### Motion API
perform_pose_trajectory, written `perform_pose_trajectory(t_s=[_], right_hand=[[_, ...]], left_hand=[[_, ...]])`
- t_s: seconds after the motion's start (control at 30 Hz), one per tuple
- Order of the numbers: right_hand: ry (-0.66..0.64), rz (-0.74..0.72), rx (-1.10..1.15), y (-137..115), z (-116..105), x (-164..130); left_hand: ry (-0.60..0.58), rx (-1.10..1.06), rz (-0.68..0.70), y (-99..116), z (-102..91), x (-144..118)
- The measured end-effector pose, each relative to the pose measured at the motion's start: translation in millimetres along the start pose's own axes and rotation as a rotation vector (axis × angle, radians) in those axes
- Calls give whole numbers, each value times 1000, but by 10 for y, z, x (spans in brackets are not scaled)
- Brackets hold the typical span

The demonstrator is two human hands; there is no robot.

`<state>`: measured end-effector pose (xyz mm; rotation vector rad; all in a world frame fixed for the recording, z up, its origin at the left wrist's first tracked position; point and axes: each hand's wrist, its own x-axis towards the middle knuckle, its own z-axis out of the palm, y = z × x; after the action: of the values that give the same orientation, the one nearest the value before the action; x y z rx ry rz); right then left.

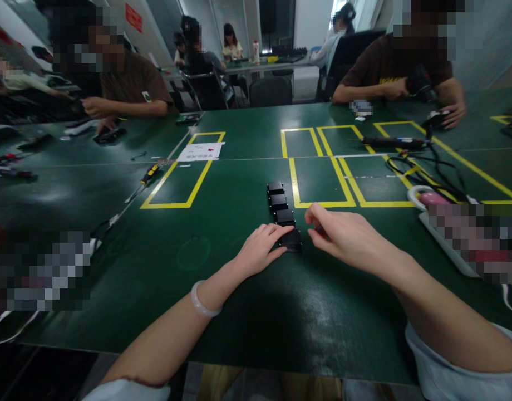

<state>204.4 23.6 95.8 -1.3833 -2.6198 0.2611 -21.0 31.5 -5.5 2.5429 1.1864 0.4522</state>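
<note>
Several small black square blocks (277, 201) lie in a slightly slanting row on the green table (156, 312). My left hand (261, 248), with a pale bangle on its wrist, rests at the nearest black block (291, 240). Its fingers lie over the block's far left edge and the thumb touches the near side, holding it against the table. Just right of this block, my right hand (337, 231) is raised with its fingers curled towards the thumb. Whatever may be between those fingertips is too small or hidden to make out.
Yellow tape outlines (323, 204) mark the table beyond the blocks. At left lie a yellow-black screwdriver (149, 175) and a paper sheet (200, 151). Cables (437, 170), a black pen-shaped tool (392, 143) and a white tape ring (415, 196) sit at right. Two co-workers sit opposite.
</note>
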Motion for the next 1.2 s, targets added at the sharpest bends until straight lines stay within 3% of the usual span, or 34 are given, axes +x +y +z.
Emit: perform_pose_trajectory(t_s=[1.2], right_hand=[[-1,28,-24,-17,-4,23]], left_hand=[[6,-16,-6,11,-7,-3]])
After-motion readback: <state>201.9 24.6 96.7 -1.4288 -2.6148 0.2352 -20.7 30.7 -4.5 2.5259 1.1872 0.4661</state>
